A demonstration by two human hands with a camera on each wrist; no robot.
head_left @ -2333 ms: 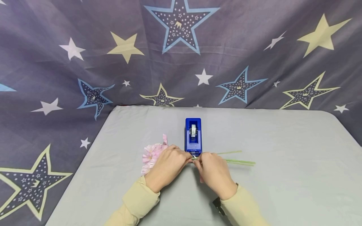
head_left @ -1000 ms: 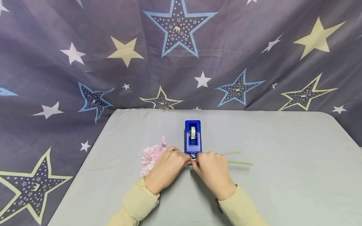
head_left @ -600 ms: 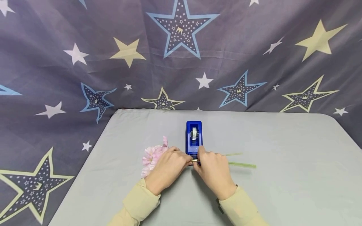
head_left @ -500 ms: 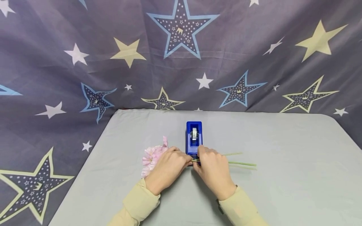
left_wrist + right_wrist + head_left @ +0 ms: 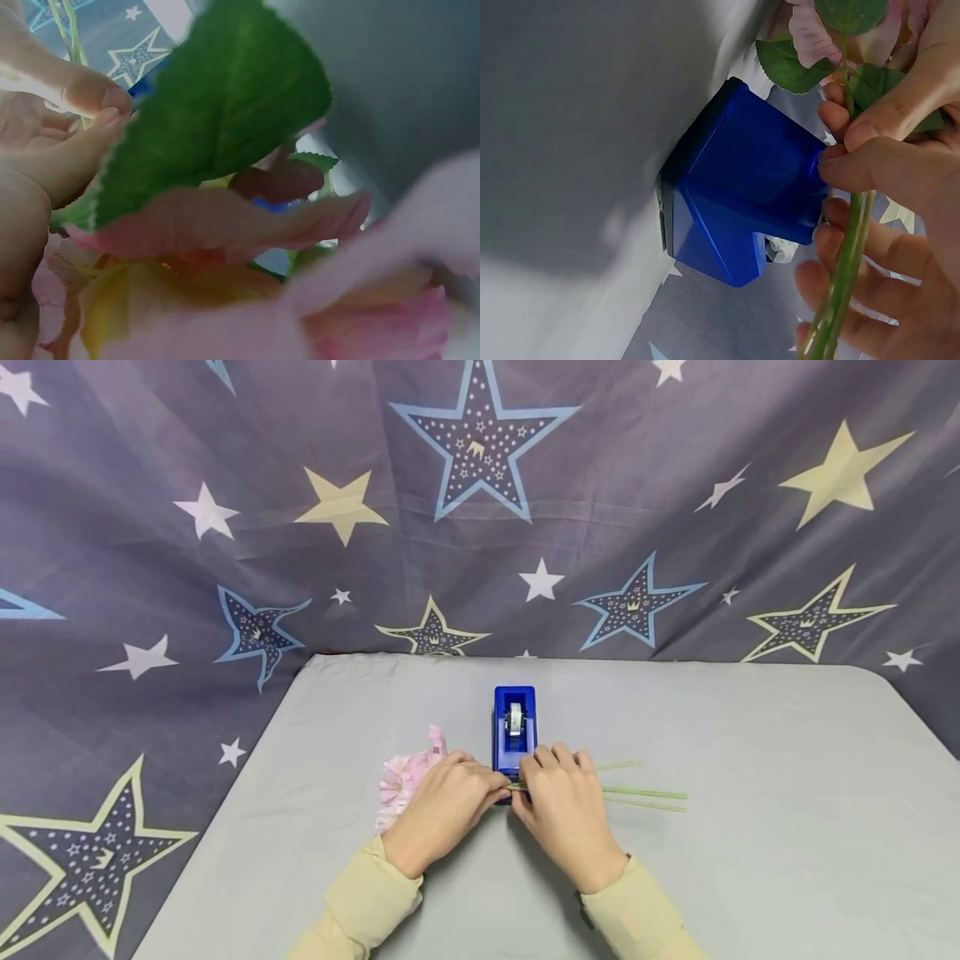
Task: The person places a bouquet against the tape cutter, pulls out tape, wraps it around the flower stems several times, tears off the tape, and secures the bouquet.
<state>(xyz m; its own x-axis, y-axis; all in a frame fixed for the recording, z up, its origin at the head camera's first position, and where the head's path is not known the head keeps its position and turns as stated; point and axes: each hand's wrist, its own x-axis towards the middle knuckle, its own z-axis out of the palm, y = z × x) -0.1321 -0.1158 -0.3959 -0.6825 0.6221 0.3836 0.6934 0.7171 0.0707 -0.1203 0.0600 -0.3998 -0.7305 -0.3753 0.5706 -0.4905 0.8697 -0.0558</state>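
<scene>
Artificial pink flowers (image 5: 401, 781) lie to the left, partly hidden by my left hand (image 5: 450, 793), which pinches their green stems (image 5: 645, 792) between thumb and fingers. Beside it, my right hand (image 5: 564, 797) holds the same stems, which stick out past it to the right. Both hands meet at the near end of a blue tape dispenser (image 5: 504, 735). In the right wrist view, the right thumb presses against the stems (image 5: 847, 262) close to the dispenser (image 5: 742, 165), fingers curved behind them. A green leaf (image 5: 225, 97) and petals hide much of the left wrist view.
A tape roll (image 5: 515, 718) sits in the dispenser. Grey cloth covers the table (image 5: 750, 827), and a dark star-patterned curtain (image 5: 615, 468) hangs behind and to the left.
The clear tape glimpsed between the hands earlier is now hidden. My right fingers have shifted up over the dispenser's near end and spread slightly. The left hand keeps its place on the stems.
</scene>
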